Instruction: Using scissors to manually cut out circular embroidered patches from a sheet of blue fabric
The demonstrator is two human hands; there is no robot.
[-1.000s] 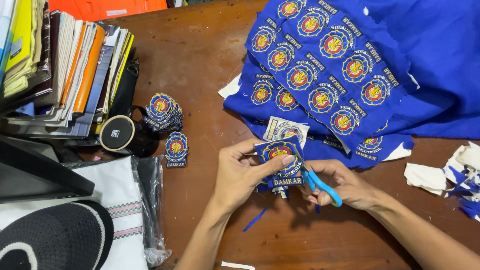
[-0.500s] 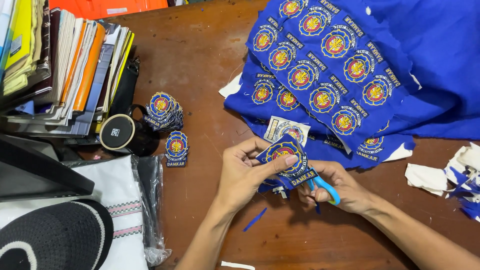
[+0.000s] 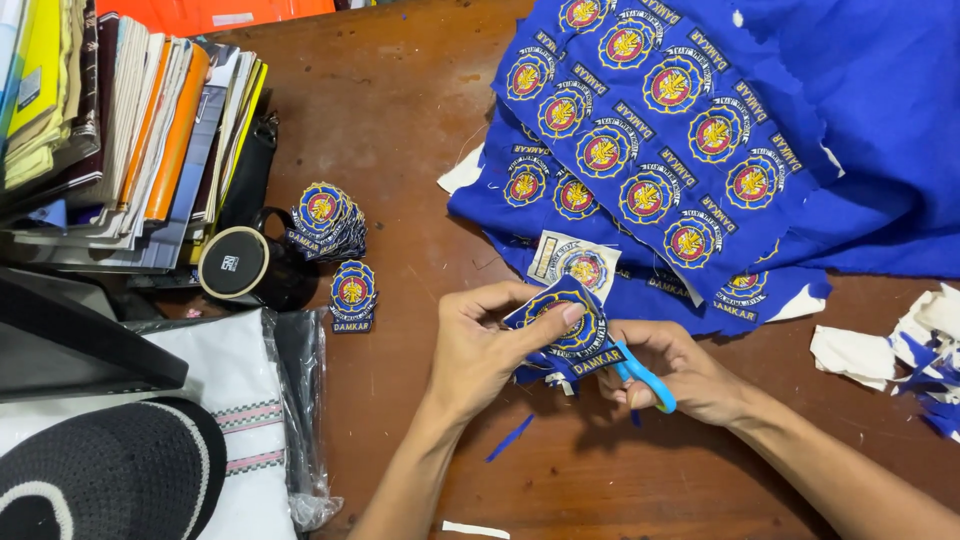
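Here we trim: left hand (image 3: 480,345) pinches the embroidered patch (image 3: 562,325), right hand (image 3: 680,370) clamped on blue-handled scissors (image 3: 645,378); next cut should follow the patch border.

The scissors (image 3: 640,375) show only a blue handle loop; their blades lie hidden behind the patch (image 3: 565,325) and the right hand (image 3: 690,375). Both forearms run off the bottom edge, the blue cloth (image 3: 860,130) is cut by the top and right edges, and the black cap (image 3: 100,480) by the lower left corner. The stack of cut patches (image 3: 328,220) hides all but its top piece.
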